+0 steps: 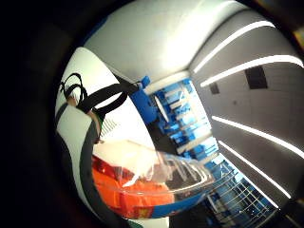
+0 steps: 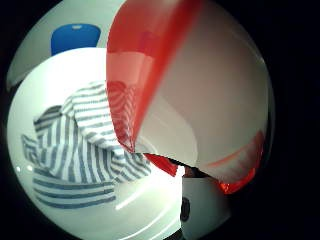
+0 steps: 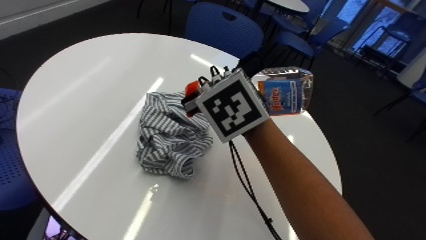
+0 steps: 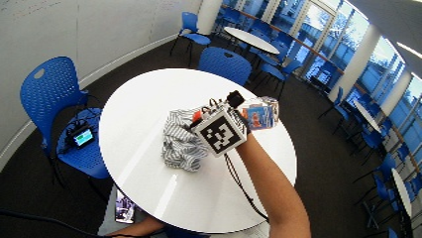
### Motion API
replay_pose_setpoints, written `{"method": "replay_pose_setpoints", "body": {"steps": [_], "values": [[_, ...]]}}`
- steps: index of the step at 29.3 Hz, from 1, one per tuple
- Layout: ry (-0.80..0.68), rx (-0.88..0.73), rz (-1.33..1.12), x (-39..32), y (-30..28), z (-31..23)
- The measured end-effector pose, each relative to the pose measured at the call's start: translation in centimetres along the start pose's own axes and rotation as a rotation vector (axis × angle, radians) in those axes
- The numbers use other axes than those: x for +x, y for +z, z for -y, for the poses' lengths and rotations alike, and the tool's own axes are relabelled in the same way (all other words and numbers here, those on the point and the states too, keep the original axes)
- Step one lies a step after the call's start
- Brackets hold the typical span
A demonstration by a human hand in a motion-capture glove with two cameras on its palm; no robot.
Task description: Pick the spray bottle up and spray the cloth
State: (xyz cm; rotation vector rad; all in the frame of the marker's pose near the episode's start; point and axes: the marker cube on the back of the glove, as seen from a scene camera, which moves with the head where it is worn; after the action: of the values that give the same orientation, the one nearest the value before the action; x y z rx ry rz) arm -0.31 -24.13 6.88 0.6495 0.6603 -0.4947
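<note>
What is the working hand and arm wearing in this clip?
The right hand wears a black glove with black straps and white plastic parts. The forearm is bare, with no sleeve showing.

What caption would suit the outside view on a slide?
A gloved right hand holds a clear spray bottle above a round white table, its nozzle toward a crumpled striped cloth.

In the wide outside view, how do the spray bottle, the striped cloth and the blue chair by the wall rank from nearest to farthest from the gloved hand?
1. Spray bottle: held in the right hand.
2. Striped cloth: on the white table, just beside the hand.
3. Blue chair: off the table, by the wall.
</note>
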Motion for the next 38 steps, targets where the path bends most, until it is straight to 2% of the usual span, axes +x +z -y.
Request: {"method": "replay_pose_setpoints", "body": {"steps": [10,18,23,30,38], "values": [[0.306,0.079,0.260,2.8,-2.8,5.3],[0.563,0.138,0.655,2.7,-5.2,9.1],[0.770,0.137,1.059,2.2,-6.7,12.6],[0.908,0.113,1.367,0.7,-6.5,13.5],[1.048,0.004,1.729,-3.7,-4.1,13.6]]}}
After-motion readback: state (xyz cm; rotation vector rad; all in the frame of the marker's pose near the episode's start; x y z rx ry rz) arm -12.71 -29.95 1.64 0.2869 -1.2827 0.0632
